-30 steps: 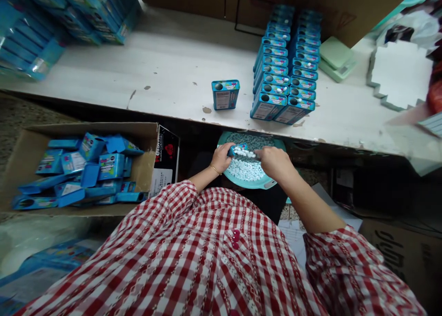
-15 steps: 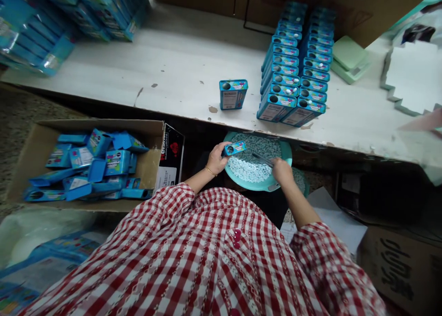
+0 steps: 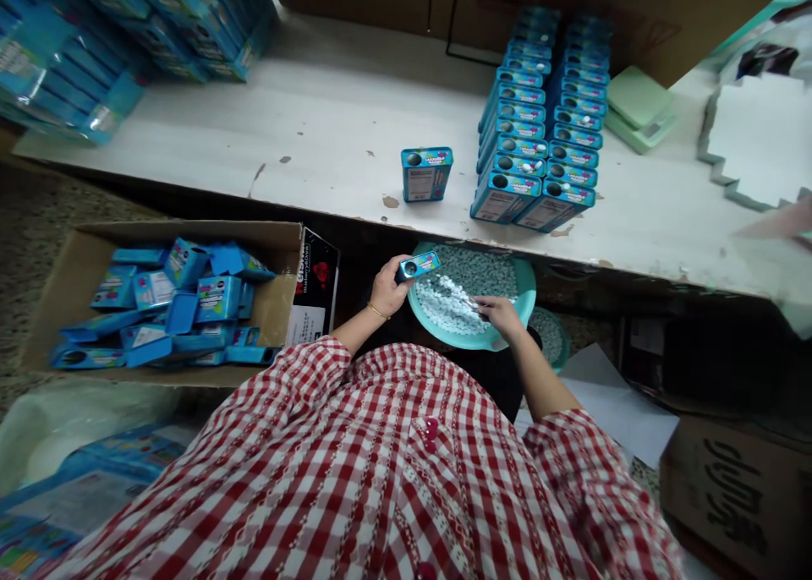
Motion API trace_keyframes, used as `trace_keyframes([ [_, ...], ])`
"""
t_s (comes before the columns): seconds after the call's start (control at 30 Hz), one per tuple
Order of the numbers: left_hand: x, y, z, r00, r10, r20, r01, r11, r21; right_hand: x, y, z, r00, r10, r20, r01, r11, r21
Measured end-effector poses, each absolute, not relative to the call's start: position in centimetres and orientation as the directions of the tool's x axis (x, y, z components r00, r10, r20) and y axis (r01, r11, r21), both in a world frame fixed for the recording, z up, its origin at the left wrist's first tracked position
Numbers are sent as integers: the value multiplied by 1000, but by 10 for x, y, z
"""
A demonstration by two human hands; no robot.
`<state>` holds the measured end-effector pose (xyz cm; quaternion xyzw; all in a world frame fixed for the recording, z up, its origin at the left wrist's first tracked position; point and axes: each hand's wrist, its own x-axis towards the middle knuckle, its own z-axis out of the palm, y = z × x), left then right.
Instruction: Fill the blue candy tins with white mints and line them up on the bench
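Observation:
My left hand [image 3: 386, 289] grips a small blue candy tin [image 3: 419, 265], top up, over the left rim of a turquoise basin [image 3: 466, 341]. A dark round opening shows in the tin's top. Pale blue candies [image 3: 491, 267] fill the basin. Closed around the handle of a metal scoop [image 3: 472, 302], my right hand [image 3: 502, 316] is low over the basin's right side. Pale candies are heaped on the scoop, which points toward the tin. Its outline is partly hidden under the candies.
On the white table [image 3: 330, 123] stand one blue tin [image 3: 426, 174], two rows of tins [image 3: 507, 199], and a pale green scale [image 3: 640, 106]. Wrapped packs [image 3: 209, 22] are stacked at the back left. An open carton [image 3: 288, 297] with several loose tins sits left below the table.
My right hand has moved left and the scoop now carries a heap of candies. My left hand with the tin has shifted slightly left and up.

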<state>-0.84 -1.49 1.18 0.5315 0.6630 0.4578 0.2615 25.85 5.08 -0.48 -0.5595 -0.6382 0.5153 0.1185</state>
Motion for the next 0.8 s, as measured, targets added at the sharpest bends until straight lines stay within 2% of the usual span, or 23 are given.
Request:
trace_keyframes([
  [0.1,-1,-12,11,-256,956,144,504,5,864,273,54,38,-361,837,-411,594,-134,-794],
  [0.2,11,-9,11,-200,969,142,550,-8,835,267,55,89,-464,832,-304,681,116,-723],
  [0.27,18,-8,13,-163,976,142,576,-23,817,253,53,120,-518,807,-285,770,294,-567],
  [0.33,24,-8,14,-126,981,145,600,-41,799,235,49,144,-518,792,-324,843,409,-349],
  [0.4,26,-8,15,-99,983,153,620,-60,783,218,45,160,-489,784,-383,870,469,-150],
  [0.47,26,-9,15,-90,983,159,631,-67,773,208,42,168,-472,778,-415,865,500,-45],
  [0.53,24,-9,14,-98,982,158,635,-60,770,208,40,170,-474,779,-411,860,510,-26],
  [0.6,20,-10,13,-109,981,158,637,-53,769,218,40,166,-478,794,-377,867,494,-59],
  [0.73,15,-13,18,-105,977,185,656,-72,751,252,39,146,-453,853,-259,890,416,-184],
  [0.8,14,-15,24,-60,970,233,670,-134,730,268,37,130,-417,882,-221,898,363,-248],
])
